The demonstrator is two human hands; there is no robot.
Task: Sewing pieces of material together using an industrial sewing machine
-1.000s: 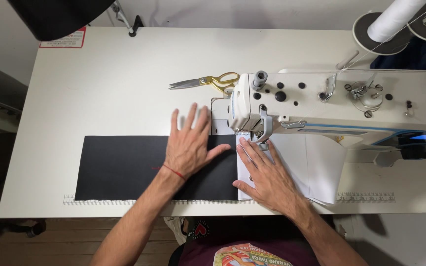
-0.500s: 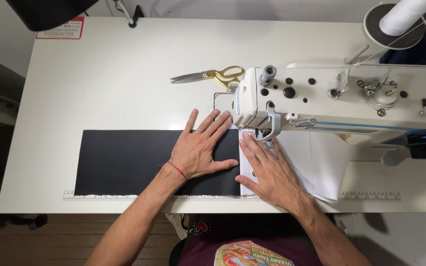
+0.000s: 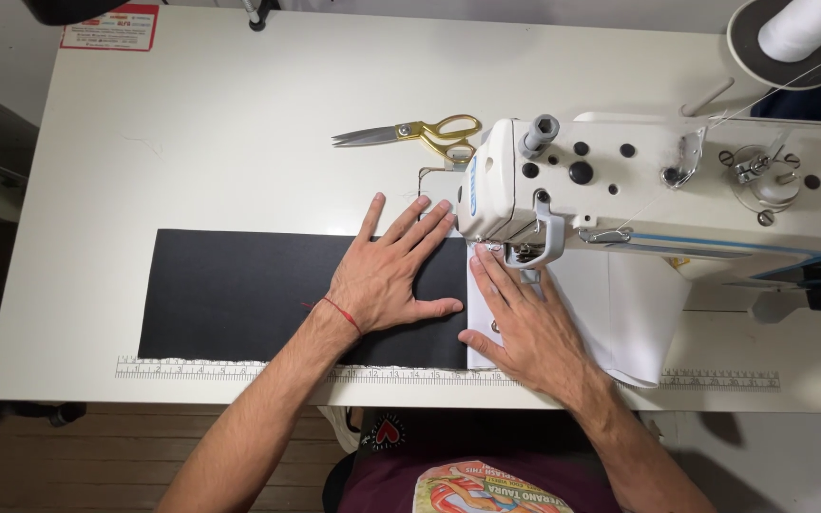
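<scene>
A long strip of black fabric [image 3: 230, 294] lies flat on the white table, joined at its right end to a white fabric piece [image 3: 620, 304] that runs under the head of a white sewing machine [image 3: 639, 190]. My left hand [image 3: 391, 271] presses flat on the black fabric with fingers spread, just left of the needle area. My right hand [image 3: 525, 323] lies flat on the white fabric, its fingertips right at the presser foot [image 3: 515, 252]. A thin red cord circles my left wrist.
Gold-handled scissors [image 3: 410, 133] lie behind the machine head. A measuring tape [image 3: 239, 370] runs along the table's front edge [image 3: 97, 394]. A large white thread cone [image 3: 800, 28] stands at the back right. A red-and-white label [image 3: 111, 27] is stuck at the back left.
Both hands have stayed flat on the fabric and slid slightly toward the needle. The view has shifted a little.
</scene>
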